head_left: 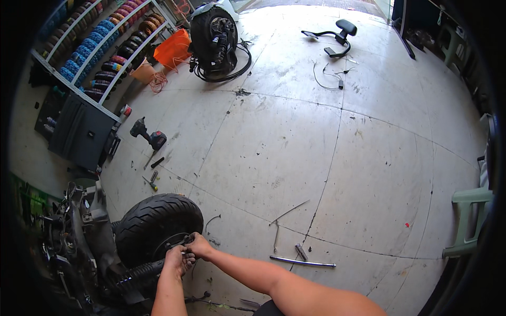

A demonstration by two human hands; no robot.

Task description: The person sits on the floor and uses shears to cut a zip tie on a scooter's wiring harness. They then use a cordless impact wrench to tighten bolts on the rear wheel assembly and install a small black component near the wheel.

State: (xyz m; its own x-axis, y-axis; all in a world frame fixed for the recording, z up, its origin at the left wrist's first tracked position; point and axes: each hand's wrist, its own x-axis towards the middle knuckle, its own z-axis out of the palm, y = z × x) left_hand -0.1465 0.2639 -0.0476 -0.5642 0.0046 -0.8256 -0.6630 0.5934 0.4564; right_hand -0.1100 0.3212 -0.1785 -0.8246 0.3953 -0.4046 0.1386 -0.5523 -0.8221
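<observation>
At the lower left stands a scooter's stripped rear end with a black tyred wheel and a black shock absorber. Both my hands are together at the wheel's hub. My left hand has its fingers curled just below the hub, round something small that I cannot make out. My right hand is beside it, slightly higher, fingers pinched at the hub's fittings; what is in them is hidden. A thin dark cable or hose curves on the floor beside the tyre.
A cordless driver, small tools and metal bars lie on the floor. Tyre racks, orange containers and another wheel assembly are at the back left, a padded bracket at the back right, a green stool at right.
</observation>
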